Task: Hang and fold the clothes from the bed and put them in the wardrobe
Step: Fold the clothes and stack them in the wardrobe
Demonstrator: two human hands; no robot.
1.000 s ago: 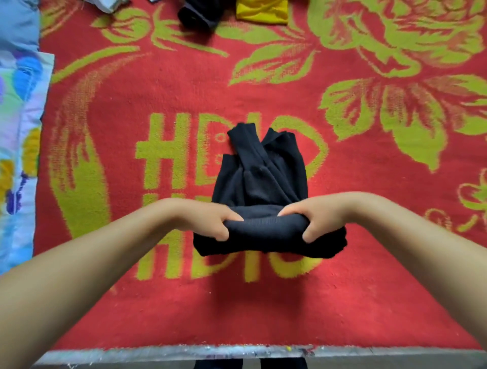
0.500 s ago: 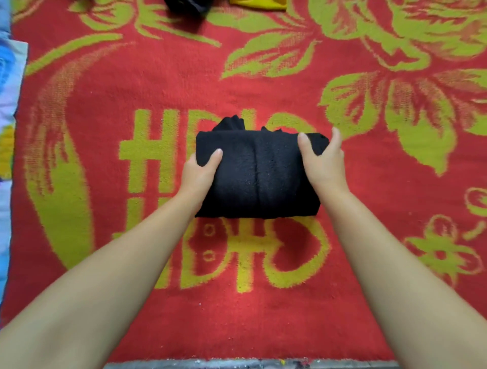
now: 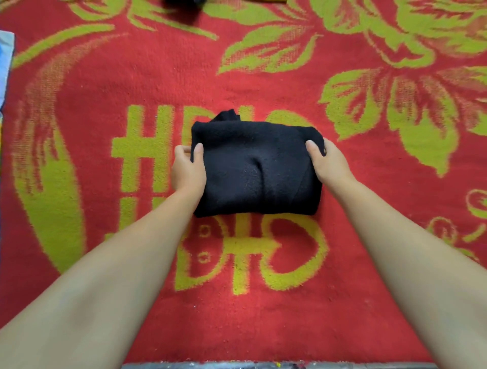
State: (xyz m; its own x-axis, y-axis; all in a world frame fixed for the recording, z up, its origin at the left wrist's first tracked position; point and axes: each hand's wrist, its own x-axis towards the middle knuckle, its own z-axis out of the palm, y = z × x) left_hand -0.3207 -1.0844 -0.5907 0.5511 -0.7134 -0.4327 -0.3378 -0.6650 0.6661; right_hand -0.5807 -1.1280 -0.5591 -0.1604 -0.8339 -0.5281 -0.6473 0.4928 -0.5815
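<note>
Near edge: a grey strip [image 3: 276, 365] runs along the bottom of the view, just nearer than the red blanket; what it belongs to cannot be told.
Bed surface: a red blanket with yellow-green leaves and letters [image 3: 263, 316] covers the bed from near to far.
Left hand [image 3: 188, 171]: its grip pinches the left edge of the folded bundle, thumb lying on top, fingers curled round the side.
Right hand [image 3: 329, 163]: its grip pinches the right edge in the same way, thumb on the cloth, fingers wrapped round and under the edge.
Task's thing: the black folded garment [image 3: 257, 168] lies flat in the middle of the blanket between the hands, a compact rectangle; a crease puckers its middle and a small end of cloth pokes out at the far left corner.
Step in hand: judged to be squaring off the fold, or taking hold to lift it.
Doing it well: keep both pinches level and deep enough to catch every layer, tuck in the stray far corner, smooth the central pucker, then lift with the bundle held flat so it does not unroll.
Left margin: a pale patterned cloth [image 3: 5, 65] shows at the blanket's left edge.
Far edge: a dark item [image 3: 184, 2] is cut off by the frame; it cannot be identified.
</note>
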